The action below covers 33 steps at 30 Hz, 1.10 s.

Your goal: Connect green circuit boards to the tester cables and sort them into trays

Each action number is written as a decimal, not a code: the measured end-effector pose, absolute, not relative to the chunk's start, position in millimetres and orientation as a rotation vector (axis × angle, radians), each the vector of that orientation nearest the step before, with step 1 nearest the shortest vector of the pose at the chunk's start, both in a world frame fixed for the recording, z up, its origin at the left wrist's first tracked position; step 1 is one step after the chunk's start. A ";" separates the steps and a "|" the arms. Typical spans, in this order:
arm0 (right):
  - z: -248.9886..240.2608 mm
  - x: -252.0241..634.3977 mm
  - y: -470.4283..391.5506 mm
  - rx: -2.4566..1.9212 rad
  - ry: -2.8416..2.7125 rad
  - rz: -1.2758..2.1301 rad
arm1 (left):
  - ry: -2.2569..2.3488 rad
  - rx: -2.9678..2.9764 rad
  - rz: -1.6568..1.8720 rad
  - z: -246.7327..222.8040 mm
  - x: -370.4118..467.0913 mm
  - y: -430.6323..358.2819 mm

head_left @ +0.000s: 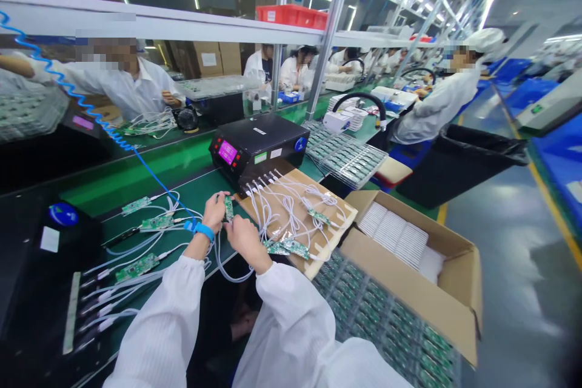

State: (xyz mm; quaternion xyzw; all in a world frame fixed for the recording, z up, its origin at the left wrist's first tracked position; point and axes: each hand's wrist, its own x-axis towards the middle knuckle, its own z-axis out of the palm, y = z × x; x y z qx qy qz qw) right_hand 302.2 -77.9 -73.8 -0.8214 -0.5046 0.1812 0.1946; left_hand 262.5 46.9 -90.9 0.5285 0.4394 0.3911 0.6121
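A small green circuit board [228,208] is held upright between my two hands, above the green bench. My left hand [213,213], with a blue wrist strap [200,229] at its cuff, grips the board's upper end and left side. Closed at the lower end of the board is my right hand [244,241]; its fingertips cover whatever joins there. A white cable [227,276] loops below both hands. To the left, several more boards lie on the bench with cables attached, one being this green board [137,268]. Others rest on a brown board [291,194] at the right.
A black box with a pink display [259,139] stands ahead; another black box [27,279] is at left. Trays of circuit boards [386,315] lie at right beside an open carton [409,291]. A coiled blue cord [86,100] runs to the wrist strap. Co-workers sit beyond.
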 end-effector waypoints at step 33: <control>-86.6 304.4 -72.1 -2.269 -1.361 0.501 | 0.946 0.922 0.977 -27.8 253.8 1.5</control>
